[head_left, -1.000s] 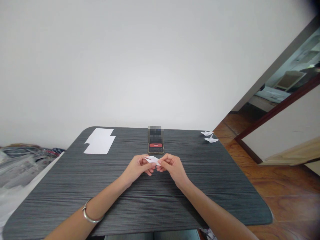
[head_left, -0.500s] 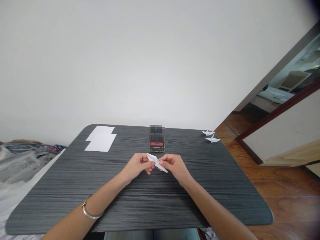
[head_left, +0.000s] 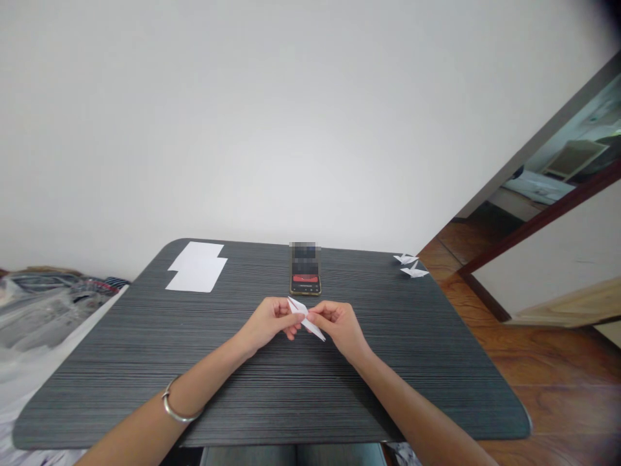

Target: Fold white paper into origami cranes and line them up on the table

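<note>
A narrow, pointed piece of folded white paper [head_left: 315, 330] is held between my two hands above the middle of the table. My left hand [head_left: 272, 321] pinches it from the left, thumb on top and fingers beneath. From the other side, my right hand [head_left: 339, 325] grips its middle between thumb and fingers, the two thumbs nearly touching. One tip of the paper points up and left, the other down and right. Parts of the folds are hidden by my fingers.
A phone [head_left: 305, 268] stands behind my hands on the dark table [head_left: 242, 395]. Two folded paper cranes [head_left: 414, 272] sit at the back right. White paper sheets [head_left: 196, 274] lie at the back left. Plastic-wrapped items [head_left: 53, 317] are beside the table's left edge.
The folded paper has turned slightly, its lower tip now pointing more steeply down. Both hands still hold it in nearly the same place.
</note>
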The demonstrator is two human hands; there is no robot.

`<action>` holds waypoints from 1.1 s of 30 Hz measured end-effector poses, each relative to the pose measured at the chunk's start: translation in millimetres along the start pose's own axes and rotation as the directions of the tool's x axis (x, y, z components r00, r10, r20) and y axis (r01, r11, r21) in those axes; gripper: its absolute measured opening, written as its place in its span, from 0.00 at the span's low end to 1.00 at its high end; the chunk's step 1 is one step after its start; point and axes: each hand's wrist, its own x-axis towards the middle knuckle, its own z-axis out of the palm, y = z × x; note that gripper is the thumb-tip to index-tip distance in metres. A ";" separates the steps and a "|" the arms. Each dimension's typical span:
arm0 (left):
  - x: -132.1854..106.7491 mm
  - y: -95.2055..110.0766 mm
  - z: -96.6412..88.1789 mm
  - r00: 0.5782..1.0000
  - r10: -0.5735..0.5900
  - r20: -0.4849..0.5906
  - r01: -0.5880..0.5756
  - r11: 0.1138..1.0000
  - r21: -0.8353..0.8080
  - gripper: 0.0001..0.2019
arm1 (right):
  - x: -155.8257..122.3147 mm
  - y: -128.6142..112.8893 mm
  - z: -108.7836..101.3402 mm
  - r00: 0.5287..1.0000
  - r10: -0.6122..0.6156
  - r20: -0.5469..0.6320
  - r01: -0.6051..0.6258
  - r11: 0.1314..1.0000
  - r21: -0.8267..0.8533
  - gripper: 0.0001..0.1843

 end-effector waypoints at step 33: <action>-1.0 -3.4 5.7 0.993 0.116 -0.008 -0.116 0.993 -0.018 0.14 | -2.0 -0.2 7.3 0.998 0.018 -0.060 -0.012 0.996 0.092 0.12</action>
